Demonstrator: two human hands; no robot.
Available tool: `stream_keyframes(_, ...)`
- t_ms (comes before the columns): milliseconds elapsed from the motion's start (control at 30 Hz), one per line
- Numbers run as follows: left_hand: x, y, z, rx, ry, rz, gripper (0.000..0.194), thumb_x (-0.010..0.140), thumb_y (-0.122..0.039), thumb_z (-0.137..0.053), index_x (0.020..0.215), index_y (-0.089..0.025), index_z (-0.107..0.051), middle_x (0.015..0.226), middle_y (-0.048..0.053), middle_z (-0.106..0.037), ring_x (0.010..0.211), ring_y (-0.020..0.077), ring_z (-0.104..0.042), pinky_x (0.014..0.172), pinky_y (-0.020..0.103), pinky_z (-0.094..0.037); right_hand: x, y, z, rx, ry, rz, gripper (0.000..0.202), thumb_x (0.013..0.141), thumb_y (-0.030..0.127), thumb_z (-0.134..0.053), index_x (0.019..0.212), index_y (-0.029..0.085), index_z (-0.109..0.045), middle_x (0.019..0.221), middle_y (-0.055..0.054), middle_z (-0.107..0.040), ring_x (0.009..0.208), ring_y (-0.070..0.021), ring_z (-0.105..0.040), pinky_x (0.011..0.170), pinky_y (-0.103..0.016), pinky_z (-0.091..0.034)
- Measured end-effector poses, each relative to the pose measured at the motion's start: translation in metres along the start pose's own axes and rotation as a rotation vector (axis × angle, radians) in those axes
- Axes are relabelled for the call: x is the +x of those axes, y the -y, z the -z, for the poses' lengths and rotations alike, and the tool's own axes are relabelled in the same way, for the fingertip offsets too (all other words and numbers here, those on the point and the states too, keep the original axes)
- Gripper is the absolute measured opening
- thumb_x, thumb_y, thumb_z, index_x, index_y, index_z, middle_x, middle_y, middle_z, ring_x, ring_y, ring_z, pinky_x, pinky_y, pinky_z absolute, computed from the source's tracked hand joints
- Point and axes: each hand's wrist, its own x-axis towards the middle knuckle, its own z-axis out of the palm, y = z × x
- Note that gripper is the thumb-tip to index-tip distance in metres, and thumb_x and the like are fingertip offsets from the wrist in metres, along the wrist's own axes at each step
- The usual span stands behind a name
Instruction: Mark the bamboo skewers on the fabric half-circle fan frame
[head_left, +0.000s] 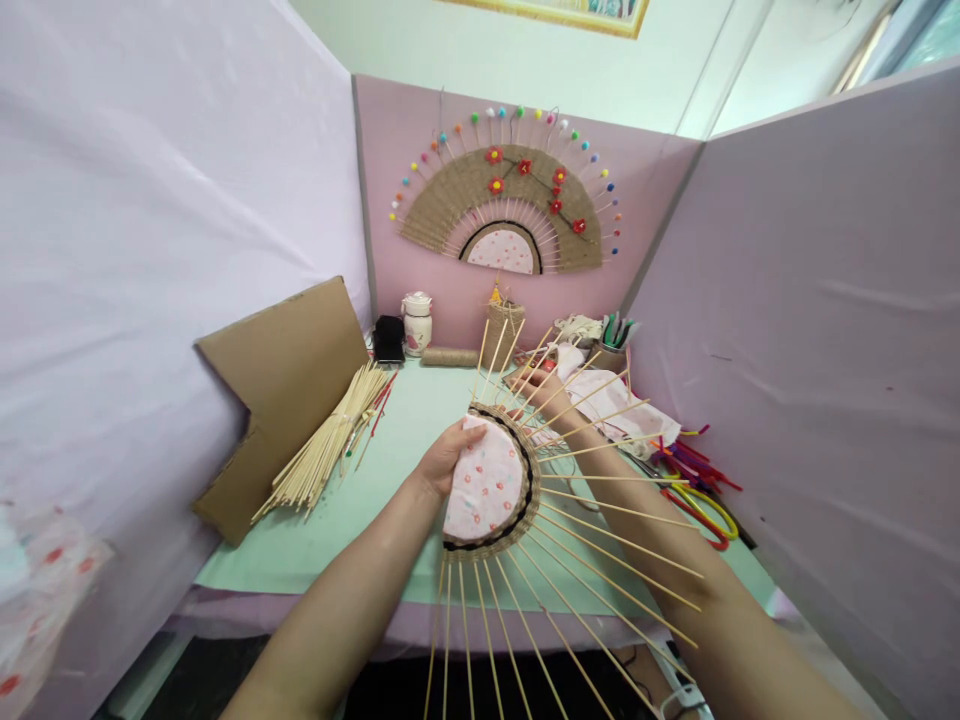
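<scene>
My left hand [448, 452] grips the straight edge of a half-round fan base [487, 480], thumb on its front. Pink flowered cloth covers the base, edged by a black braid [534, 480] and a woven twine band. Thin bamboo sticks [600, 478] spread from the curved rim, upward, right and downward. Behind the upper sticks, my right hand [546, 388] is raised past the rim with fingers bent together; sticks partly cover it, so what they pinch is unclear. Loose thin cord [581, 497] loops below that hand.
A finished-looking fan [499, 200] hangs on the back panel. Left are bundled sticks [330, 435] and cardboard [289, 380]. At the back stand a white jar [417, 325] and a twine spool [504, 335]. Right lie cloth [630, 405], pipe cleaners [701, 500] and a tool holder [613, 350].
</scene>
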Motion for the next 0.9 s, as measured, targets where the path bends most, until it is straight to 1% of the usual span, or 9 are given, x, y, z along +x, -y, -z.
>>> stream_keyframes(133,0.001,0.000,0.000,0.010,-0.001,0.023,0.027,0.062,-0.023,-0.081,0.080,-0.010,-0.065,0.072,0.008,-0.073,0.062,0.0175,-0.068,0.063,0.026,-0.053,0.011,0.019,0.036,0.043,0.044,0.009,0.029,0.062,0.040,-0.075,0.080,0.018,-0.068,0.069,-0.001,-0.063,0.057,-0.0117,-0.051,0.055,-0.027,-0.042)
stream_keyframes(200,0.002,0.001,0.002,0.016,-0.004,0.038,0.027,0.063,-0.025,-0.081,0.080,-0.009,-0.065,0.072,0.008,-0.072,0.061,0.0176,-0.068,0.063,0.026,-0.053,0.017,0.028,0.053,0.065,0.062,0.013,0.034,0.060,0.041,-0.077,0.085,0.020,-0.068,0.075,-0.001,-0.065,0.057,-0.0117,-0.053,0.054,-0.027,-0.044)
stream_keyframes(267,0.003,0.002,0.004,0.018,-0.007,0.048,0.027,0.064,-0.026,-0.080,0.080,-0.010,-0.065,0.072,0.009,-0.072,0.061,0.0181,-0.068,0.063,0.027,-0.053,0.023,0.036,0.066,0.095,0.080,0.033,0.038,0.058,0.040,-0.079,0.089,0.022,-0.067,0.081,-0.002,-0.067,0.062,-0.0129,-0.058,0.057,-0.028,-0.047)
stream_keyframes(333,0.004,0.002,0.006,0.019,-0.013,0.049,0.027,0.064,-0.026,-0.080,0.080,-0.010,-0.065,0.072,0.009,-0.073,0.062,0.0185,-0.068,0.063,0.028,-0.053,0.029,0.042,0.073,0.108,0.074,0.086,0.038,0.057,0.038,-0.080,0.088,0.022,-0.067,0.081,-0.002,-0.067,0.066,-0.0142,-0.060,0.060,-0.029,-0.049)
stream_keyframes(433,0.003,0.003,0.006,0.028,-0.013,0.048,0.027,0.065,-0.026,-0.080,0.080,-0.009,-0.065,0.072,0.009,-0.073,0.061,0.0182,-0.068,0.062,0.027,-0.054,0.039,0.050,0.070,0.109,0.003,0.177,0.036,0.055,0.036,-0.080,0.084,0.021,-0.065,0.076,-0.001,-0.065,0.068,-0.0149,-0.060,0.063,-0.030,-0.050)
stream_keyframes(533,0.002,0.003,0.005,0.021,0.003,0.050,0.024,0.068,-0.024,-0.078,0.080,-0.010,-0.064,0.071,0.009,-0.072,0.061,0.0180,-0.068,0.062,0.027,-0.054,0.049,0.055,0.057,0.139,-0.060,0.208,0.035,0.056,0.036,-0.077,0.085,0.021,-0.062,0.074,0.001,-0.063,0.067,-0.0143,-0.058,0.064,-0.030,-0.049)
stream_keyframes(700,0.002,0.004,0.006,0.000,0.008,0.037,0.020,0.069,-0.022,-0.076,0.081,-0.011,-0.064,0.074,0.010,-0.073,0.062,0.0190,-0.069,0.066,0.029,-0.054,0.062,0.059,0.035,0.176,-0.117,0.210,0.028,0.062,0.038,-0.071,0.082,0.022,-0.061,0.067,0.002,-0.058,0.057,-0.0112,-0.049,0.054,-0.027,-0.045)
stream_keyframes(900,0.003,0.004,0.009,-0.008,0.034,0.024,0.018,0.071,-0.020,-0.074,0.083,-0.010,-0.065,0.076,0.011,-0.073,0.065,0.0198,-0.069,0.072,0.030,-0.053,0.070,0.059,0.023,0.151,-0.123,0.159,0.022,0.065,0.036,-0.071,0.079,0.021,-0.063,0.059,0.004,-0.053,0.052,-0.0098,-0.044,0.050,-0.025,-0.039)
